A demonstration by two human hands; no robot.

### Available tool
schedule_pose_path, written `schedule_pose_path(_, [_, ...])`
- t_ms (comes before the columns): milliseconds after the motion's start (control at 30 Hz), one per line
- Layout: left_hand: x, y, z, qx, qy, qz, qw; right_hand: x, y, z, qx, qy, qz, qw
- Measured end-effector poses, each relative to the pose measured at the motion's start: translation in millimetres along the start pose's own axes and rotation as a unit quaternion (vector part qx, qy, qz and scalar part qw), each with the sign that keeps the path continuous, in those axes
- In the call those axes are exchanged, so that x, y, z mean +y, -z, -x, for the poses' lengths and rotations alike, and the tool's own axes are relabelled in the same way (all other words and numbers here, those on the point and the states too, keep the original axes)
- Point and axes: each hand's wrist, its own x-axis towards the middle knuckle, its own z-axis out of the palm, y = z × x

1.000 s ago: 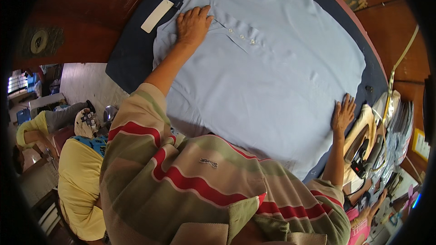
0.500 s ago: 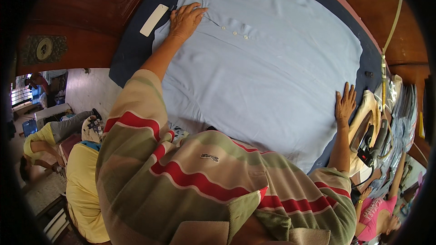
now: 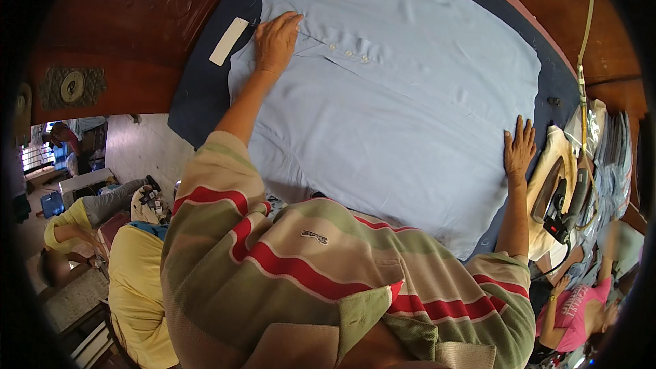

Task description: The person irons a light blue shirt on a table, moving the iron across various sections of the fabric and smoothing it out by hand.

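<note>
A light blue buttoned shirt [image 3: 383, 116] lies spread over a dark navy padded surface [image 3: 198, 106], its short row of buttons running right from the neck end. My left hand [image 3: 277, 42] is at that neck end, its fingers bent together and closed on the cloth beside the button strip. My right hand [image 3: 519, 149] rests flat near the shirt's right edge, fingers stretched out. Just left of my left hand lies a long white card [image 3: 229, 41].
On a tan pad [image 3: 549, 188] to the right sits a clothes iron [image 3: 564, 208], its hose [image 3: 584, 89] rising beside it. Stacked bluish garments [image 3: 611, 164] lie beyond. A person in pink [image 3: 577, 311] is at lower right; another in yellow [image 3: 68, 222] is at left. Dark carved wood [image 3: 137, 7] borders the far left.
My left hand's fingers have drawn together and bent at the neck end of the shirt. My right hand stays flat at the right edge. The view has shifted slightly.
</note>
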Motion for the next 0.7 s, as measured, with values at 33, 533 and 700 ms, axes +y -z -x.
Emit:
schedule_pose_path(33, [6, -4, 1, -0.005, -0.007, 0.083, 0.996, 0, 0, 0, -0.001, -0.003, -0.003, 1.000])
schedule_pose_path(533, [4, 6, 15, -0.250, -0.023, -0.131, 0.959, 11, 10, 9, -0.012, 0.038, -0.027, 0.999])
schedule_pose_path(700, [8, 8, 14, -0.234, -0.050, -0.125, 0.963, 1, 24, 25, -0.047, 0.065, -0.032, 0.996])
